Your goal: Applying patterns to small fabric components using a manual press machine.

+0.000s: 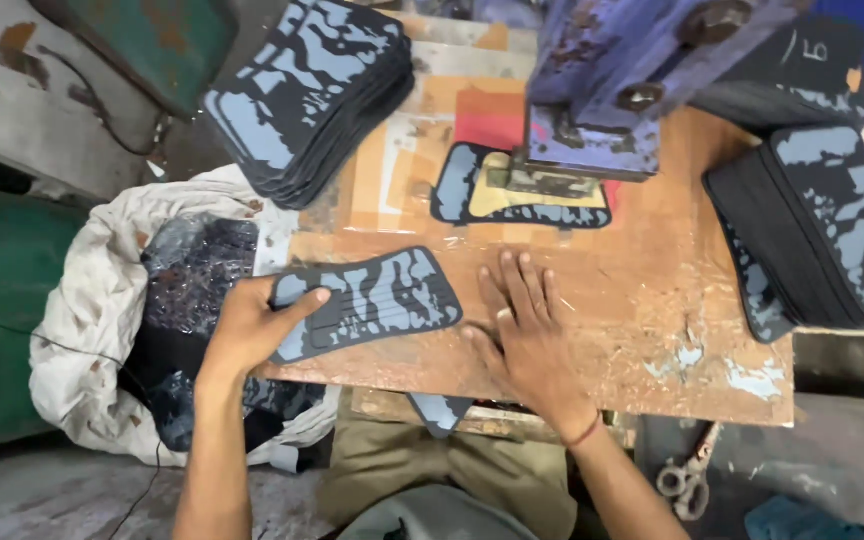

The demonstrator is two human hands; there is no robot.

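Camouflage-patterned panel (367,300), blue-grey on black, is pinched at its left end by the left hand (252,325), thumb laid over its top face, and it lies on the worn wooden bench (642,320). The right hand (522,335) is pressed flat beside it, fingers spread, nothing gripped. Behind, another panel (522,190) is pinned under the blue press head (612,90). 2 stacks of panels (317,95) (822,230) are flanked at the corners. A white sack of offcuts (102,300) is crowded against the left edge; scissors (687,475) lie below.
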